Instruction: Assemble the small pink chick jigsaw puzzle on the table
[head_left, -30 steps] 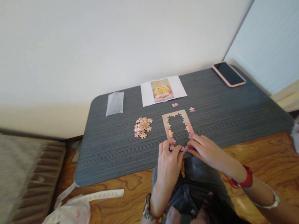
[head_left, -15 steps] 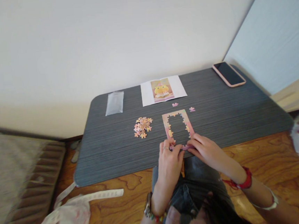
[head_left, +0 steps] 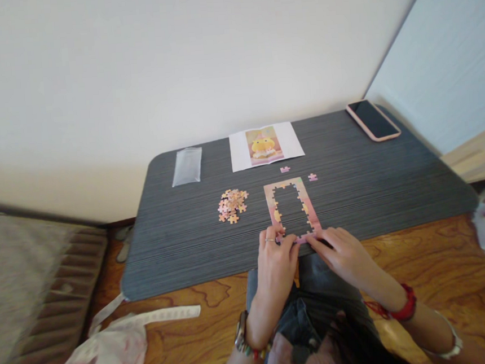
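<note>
A rectangular jigsaw puzzle border (head_left: 311, 207) in pink and yellow lies on the dark table, its middle showing bare tabletop. My left hand (head_left: 275, 264), with a ring on one finger, grips the near left corner between bent fingers and thumb. At the near right corner, my right hand (head_left: 341, 251) pinches the bottom edge with thumb and fingers. Both hands partly cover the bottom row. Left of the border sits a heap of loose puzzle pieces (head_left: 231, 204). Beyond the top edge lie two single pieces, a pink puzzle piece (head_left: 285, 169) and another puzzle piece (head_left: 312, 177).
A folded reference picture sheet (head_left: 293, 139) lies at the back of the table (head_left: 162, 240). To its left is a clear plastic bag (head_left: 187, 166); a phone (head_left: 373, 120) rests at the back right. Plastic bags (head_left: 113, 352) lie on the floor at left and right.
My right hand has shifted slightly right along the bottom edge, uncovering more of the bottom row. The bottom right corner now looks joined up. My left hand stays in place.
</note>
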### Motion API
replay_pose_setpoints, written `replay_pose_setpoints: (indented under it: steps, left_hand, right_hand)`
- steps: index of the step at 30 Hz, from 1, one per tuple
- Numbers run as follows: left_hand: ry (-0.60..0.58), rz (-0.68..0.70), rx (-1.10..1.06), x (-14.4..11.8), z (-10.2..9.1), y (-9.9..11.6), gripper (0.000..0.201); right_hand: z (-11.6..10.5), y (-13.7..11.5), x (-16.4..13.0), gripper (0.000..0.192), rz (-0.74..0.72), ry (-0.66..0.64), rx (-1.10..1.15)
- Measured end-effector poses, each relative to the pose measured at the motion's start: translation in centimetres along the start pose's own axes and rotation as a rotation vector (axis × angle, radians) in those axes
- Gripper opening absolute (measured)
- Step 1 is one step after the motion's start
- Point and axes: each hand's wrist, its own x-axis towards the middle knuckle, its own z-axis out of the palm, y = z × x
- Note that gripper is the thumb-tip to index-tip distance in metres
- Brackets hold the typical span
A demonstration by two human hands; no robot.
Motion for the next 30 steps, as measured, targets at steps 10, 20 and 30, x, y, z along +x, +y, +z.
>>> replay_pose_setpoints:
  steps: [10, 20, 30]
  left_hand:
    - [-0.002, -0.014, 0.005, 0.1, 0.0, -0.1, 0.010]
    - [0.102, -0.050, 0.024, 0.3, -0.8, -1.5, 0.018]
    - [0.153, -0.062, 0.035, 0.2, -0.7, -2.5, 0.017]
  right_hand:
    - [-0.6, -0.1, 0.9, 0.028, -0.098, -0.033, -0.110]
    - [-1.4, 5.6, 2.2, 0.027, 0.211, 0.080, 0.066]
    - [-0.5, 13.2, 9.0, 0.022, 0.200, -0.116, 0.236]
